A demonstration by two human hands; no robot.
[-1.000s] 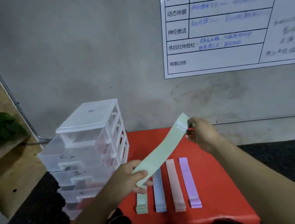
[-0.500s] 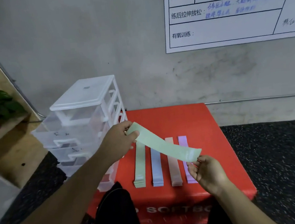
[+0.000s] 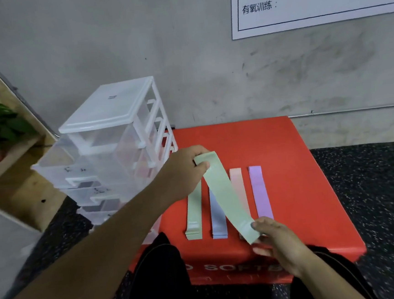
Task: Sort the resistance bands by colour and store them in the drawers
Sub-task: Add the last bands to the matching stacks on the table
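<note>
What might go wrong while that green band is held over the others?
The left hand and right hand hold the green band by its ends above the blue pile and pink pile; if a pinch slips, it may flop down and muddle them. The drawers look cloudy, so choosing the wrong one seems possible.

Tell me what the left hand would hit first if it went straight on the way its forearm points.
Its way looks free: beyond the left hand, pinching the held green band, lies bare red box top, then probably the wall. Depth unclear.
</note>
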